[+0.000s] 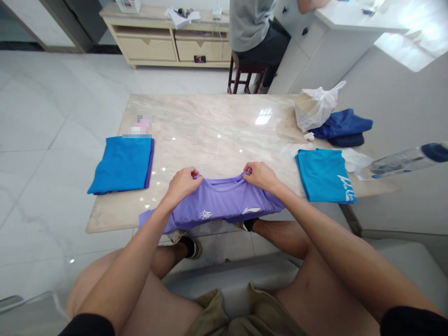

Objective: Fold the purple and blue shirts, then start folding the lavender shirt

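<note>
A purple T-shirt lies at the near edge of the marble table, its lower part hanging over that edge. White prints show on its chest. My left hand pinches the shirt at the left side of its neckline. On the right side of the same neckline, my right hand pinches the fabric between thumb and fingers. The collar is stretched between both hands. To the left sits a folded blue garment with purple cloth under it. A folded turquoise garment with white lettering lies to the right.
On the marble table's right end are a white plastic bag, dark blue cloth and a clear bottle with a blue cap. Another person sits on a stool beyond the table. A cream cabinet stands behind.
</note>
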{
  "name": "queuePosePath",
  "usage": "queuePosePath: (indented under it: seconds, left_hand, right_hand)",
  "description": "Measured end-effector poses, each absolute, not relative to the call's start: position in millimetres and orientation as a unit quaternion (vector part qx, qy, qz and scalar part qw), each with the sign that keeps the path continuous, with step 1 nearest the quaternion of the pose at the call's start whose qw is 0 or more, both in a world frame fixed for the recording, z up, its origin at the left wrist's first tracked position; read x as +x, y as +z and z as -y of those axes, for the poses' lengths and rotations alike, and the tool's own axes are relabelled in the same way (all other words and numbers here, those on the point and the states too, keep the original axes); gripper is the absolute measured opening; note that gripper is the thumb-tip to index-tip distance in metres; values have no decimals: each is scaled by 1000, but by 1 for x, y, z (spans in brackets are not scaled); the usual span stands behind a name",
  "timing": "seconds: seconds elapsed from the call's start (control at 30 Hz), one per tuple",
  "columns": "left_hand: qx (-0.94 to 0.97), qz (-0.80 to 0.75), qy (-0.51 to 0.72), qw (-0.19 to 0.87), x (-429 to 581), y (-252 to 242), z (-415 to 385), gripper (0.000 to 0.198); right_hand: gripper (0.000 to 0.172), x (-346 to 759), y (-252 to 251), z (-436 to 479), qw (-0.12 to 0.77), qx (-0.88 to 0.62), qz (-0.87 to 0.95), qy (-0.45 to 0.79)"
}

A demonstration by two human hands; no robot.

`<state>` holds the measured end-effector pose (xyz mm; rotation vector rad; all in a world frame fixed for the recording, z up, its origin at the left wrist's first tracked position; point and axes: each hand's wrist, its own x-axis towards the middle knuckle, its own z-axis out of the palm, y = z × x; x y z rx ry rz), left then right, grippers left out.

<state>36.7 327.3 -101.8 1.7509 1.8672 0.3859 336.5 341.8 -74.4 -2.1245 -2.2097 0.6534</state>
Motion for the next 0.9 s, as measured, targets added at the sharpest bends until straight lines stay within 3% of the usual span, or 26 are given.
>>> queuePosePath:
  seconds: [0.33,0.53,0.73,0.9]
  left_hand:
    - [616,-665,251,339,32,-105,-334,7]
    - [628,-654,196,374,43,-125,-328,53]
    - [674,-552,116,477,24,-115,-337,52]
    - [634,-536,203,519,11,-99,-336,53]
  right_hand:
    - [15,332,-71,-346,188,-714,649,183]
    - [12,329,-70,-344,204,-725,625,203]
    - [12,333,-71,-345,217,-716,627,218]
    - [14,339,-76,-346,229,-665,659,265]
